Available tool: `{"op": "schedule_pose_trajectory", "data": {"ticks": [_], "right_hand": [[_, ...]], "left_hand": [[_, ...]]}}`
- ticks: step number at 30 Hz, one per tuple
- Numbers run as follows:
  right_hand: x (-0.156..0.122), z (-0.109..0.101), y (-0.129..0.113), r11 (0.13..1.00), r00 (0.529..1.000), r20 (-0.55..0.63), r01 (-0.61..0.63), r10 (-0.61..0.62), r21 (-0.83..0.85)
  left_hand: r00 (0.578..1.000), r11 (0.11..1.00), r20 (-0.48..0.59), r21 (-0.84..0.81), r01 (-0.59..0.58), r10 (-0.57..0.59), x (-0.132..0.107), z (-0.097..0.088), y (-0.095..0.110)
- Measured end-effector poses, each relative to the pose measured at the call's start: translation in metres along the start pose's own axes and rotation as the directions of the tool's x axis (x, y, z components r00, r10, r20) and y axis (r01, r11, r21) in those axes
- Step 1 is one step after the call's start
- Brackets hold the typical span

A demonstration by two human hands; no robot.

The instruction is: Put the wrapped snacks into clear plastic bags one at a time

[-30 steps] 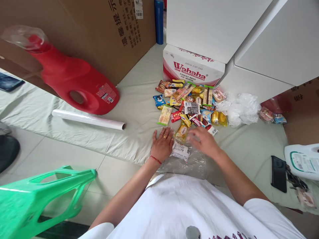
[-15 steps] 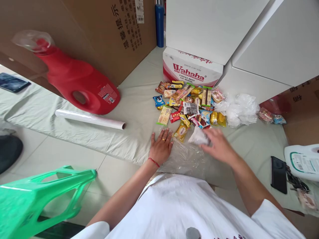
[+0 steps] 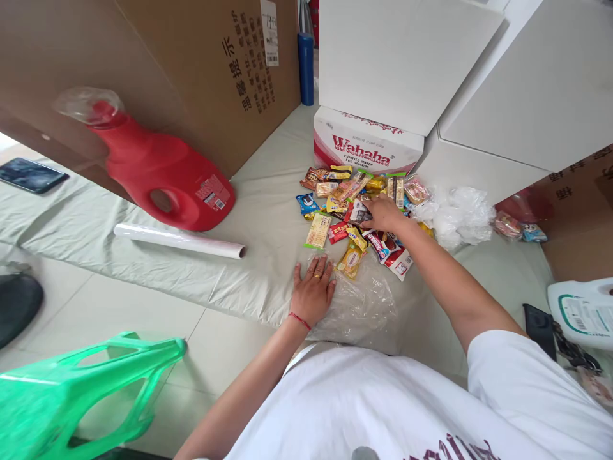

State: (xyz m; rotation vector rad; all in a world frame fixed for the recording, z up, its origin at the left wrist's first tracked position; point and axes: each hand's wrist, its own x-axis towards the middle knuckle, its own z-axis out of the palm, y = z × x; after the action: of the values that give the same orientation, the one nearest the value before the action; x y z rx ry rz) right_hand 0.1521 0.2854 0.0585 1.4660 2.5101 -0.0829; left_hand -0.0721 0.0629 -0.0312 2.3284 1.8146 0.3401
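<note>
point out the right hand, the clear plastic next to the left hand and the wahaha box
Right hand (image 3: 384, 214): head view, on the back of the hand.
Clear plastic (image 3: 366, 305): head view, on its crumpled middle.
Wahaha box (image 3: 366, 145): head view, on its printed front.

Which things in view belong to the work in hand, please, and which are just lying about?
Apparently in use:
wrapped snacks, by the right hand
clear plastic, by the left hand

Lying about:
red bottle
white roll
green stool
white jug
</note>
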Motion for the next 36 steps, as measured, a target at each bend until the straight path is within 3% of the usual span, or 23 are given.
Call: {"op": "schedule_pose_trajectory", "data": {"ticks": [4, 10, 14, 18, 20, 22, 25, 29, 32, 36], "right_hand": [[0.004, 0.005, -0.013, 0.998, 0.995, -0.068, -0.069, 0.069, 0.0], [0.016, 0.005, -0.031, 0.998, 0.998, 0.054, -0.006, 0.009, -0.069], [0.009, 0.001, -0.033, 0.996, 0.998, -0.03, -0.06, 0.058, -0.066], [-0.031, -0.021, -0.024, 0.991, 0.956, -0.264, -0.119, 0.132, 0.063], [-0.065, -0.034, -0.027, 0.986, 0.935, -0.337, -0.063, 0.113, 0.157], [-0.104, -0.038, -0.042, 0.967, 0.951, -0.31, 0.069, 0.01, 0.244], [-0.151, -0.017, -0.084, 0.918, 0.961, -0.217, 0.236, -0.172, 0.319], [-0.172, 0.041, -0.134, 0.937, 0.974, -0.086, 0.226, -0.21, 0.268], [-0.171, 0.074, -0.147, 0.949, 0.982, -0.052, 0.187, -0.179, 0.254], [-0.172, 0.089, -0.147, 0.941, 0.98, -0.104, 0.194, -0.172, 0.277]], "left_hand": [[1.0, 1.0, -0.005, -0.01, 0.0, 0.0, 0.0, -0.001, 0.0], [1.0, 1.0, -0.005, -0.003, 0.002, -0.002, -0.001, 0.0, -0.001], [1.0, 1.0, 0.001, -0.002, 0.009, -0.009, -0.001, 0.002, 0.0], [1.0, 1.0, -0.001, -0.005, 0.009, -0.009, -0.001, 0.002, 0.001], [1.0, 1.0, -0.006, -0.01, 0.005, -0.005, -0.001, 0.003, 0.0], [1.0, 1.0, -0.011, -0.024, 0.001, -0.002, -0.001, 0.003, 0.0], [1.0, 0.998, -0.016, -0.055, -0.003, 0.002, -0.001, 0.003, -0.002], [1.0, 0.997, -0.024, -0.081, 0.001, -0.003, 0.001, 0.003, -0.004], [0.999, 0.992, -0.024, -0.119, 0.034, -0.037, -0.001, 0.0, -0.01], [1.0, 0.995, -0.016, -0.097, 0.007, -0.009, -0.009, -0.005, -0.024]]}}
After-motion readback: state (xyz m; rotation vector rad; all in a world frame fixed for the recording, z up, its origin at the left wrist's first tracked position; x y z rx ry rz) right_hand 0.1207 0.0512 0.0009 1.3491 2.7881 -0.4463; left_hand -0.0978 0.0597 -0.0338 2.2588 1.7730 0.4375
